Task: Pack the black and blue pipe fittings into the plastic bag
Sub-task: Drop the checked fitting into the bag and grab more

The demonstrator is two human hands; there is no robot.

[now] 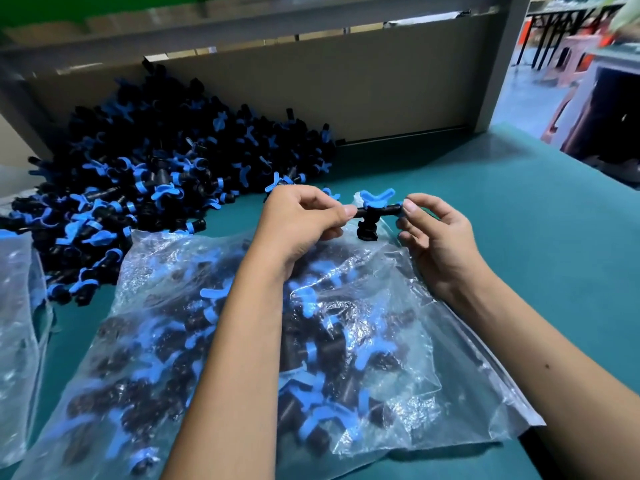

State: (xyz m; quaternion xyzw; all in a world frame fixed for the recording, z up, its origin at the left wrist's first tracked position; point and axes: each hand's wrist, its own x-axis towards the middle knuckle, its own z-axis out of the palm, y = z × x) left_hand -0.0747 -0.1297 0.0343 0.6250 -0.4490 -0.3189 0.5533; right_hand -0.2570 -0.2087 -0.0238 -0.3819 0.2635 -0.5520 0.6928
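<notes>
One black pipe fitting with a blue butterfly handle [374,211] is held level above the far end of a clear plastic bag [398,341]. My left hand [301,220] pinches its left end and my right hand [433,233] pinches its right end. The bag lies flat on the teal table under both forearms and holds several black and blue fittings. A big heap of loose fittings [156,174] lies at the back left of the table.
A second clear bag [17,323] lies at the left edge. A cardboard wall [346,84] and grey frame stand behind the heap. The teal table [519,209] ends at the right, with floor, stools and tables beyond.
</notes>
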